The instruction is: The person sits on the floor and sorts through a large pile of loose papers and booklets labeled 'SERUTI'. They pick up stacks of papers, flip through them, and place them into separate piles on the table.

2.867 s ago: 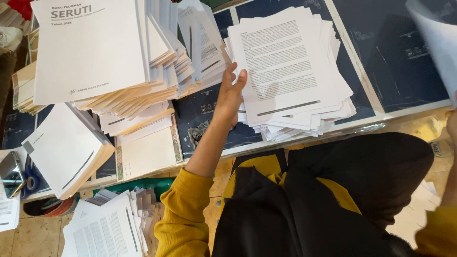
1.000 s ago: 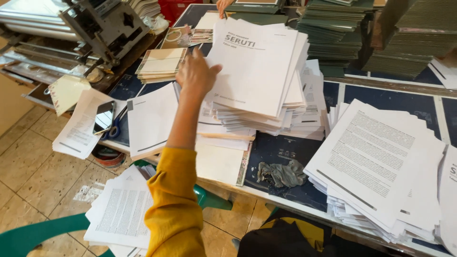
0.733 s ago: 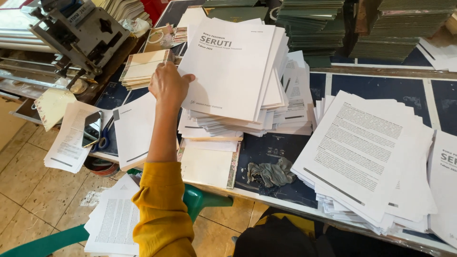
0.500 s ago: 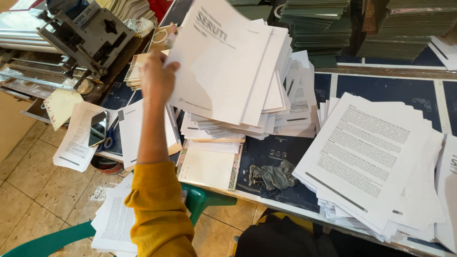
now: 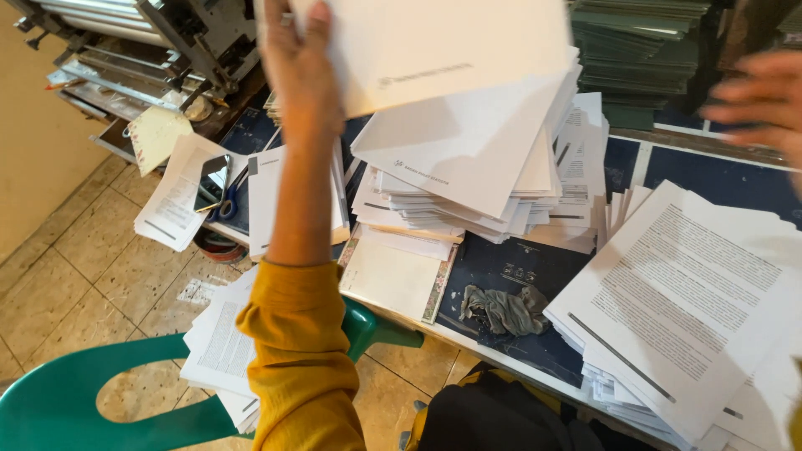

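Observation:
My left hand [image 5: 299,63] is raised at the top left and grips the corner of a white cover sheet [image 5: 443,42], lifted clear of the tall untidy stack of white sheets [image 5: 468,167] beneath it. The arm wears a mustard yellow sleeve [image 5: 302,359]. My right hand [image 5: 760,100] is blurred at the right edge, fingers spread, hovering above a second stack of printed text pages [image 5: 685,301] with nothing in it.
A grey crumpled rag [image 5: 505,307] lies on the dark blue table top [image 5: 535,267]. A phone [image 5: 211,181] and scissors [image 5: 229,200] rest on papers at the left. A green plastic chair [image 5: 100,401] carries more pages. Dark green stacks [image 5: 643,58] stand at the back, a metal machine [image 5: 167,42] at top left.
My left hand has lifted the top cover sheet off the tall stack and raised it toward the camera. My right hand has come into view at the right.

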